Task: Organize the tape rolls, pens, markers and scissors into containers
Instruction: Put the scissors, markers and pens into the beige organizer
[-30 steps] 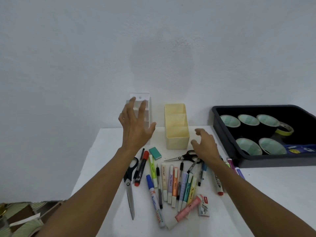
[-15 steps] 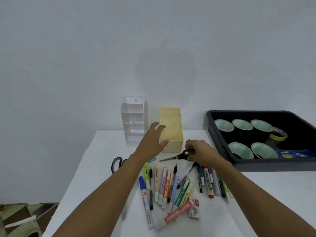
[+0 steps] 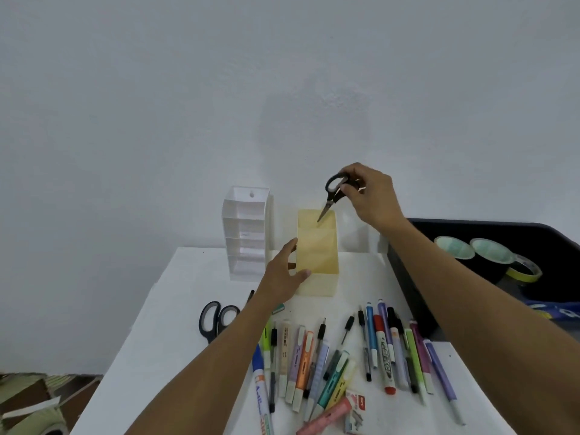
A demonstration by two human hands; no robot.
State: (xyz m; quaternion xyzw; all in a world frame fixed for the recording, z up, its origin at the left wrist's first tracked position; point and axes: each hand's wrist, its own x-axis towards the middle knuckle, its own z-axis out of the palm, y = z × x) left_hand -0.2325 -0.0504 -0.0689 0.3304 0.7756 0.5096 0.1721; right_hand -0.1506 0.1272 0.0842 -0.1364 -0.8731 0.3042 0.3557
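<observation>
Small scissors [image 3: 332, 193]: black looped plastic handles, thin steel blades closed to a point. My right hand [image 3: 375, 197] pinches them at the handles, raised above the table [image 3: 185, 293], wrist bent, tip angled down over the rear compartment of the yellow container [image 3: 320, 255]. I cannot tell whether the tip is past the rim.

The container is matte pale plastic, rectangular, stepped inside. Left hand [image 3: 282, 279] clamps its near left corner, thumb across the front wall, fingers round the side.

White tiered organizer [image 3: 248, 237] stands just left of it, thin glossy walls. Large scissors [image 3: 217, 318] lie flat, blades hidden under my left forearm. Pens and markers [image 3: 383, 356] are strewn at the front edge, some cut off below. Tape rolls [image 3: 453, 247] sit in the black tray [image 3: 405, 271], partly behind my right arm.
</observation>
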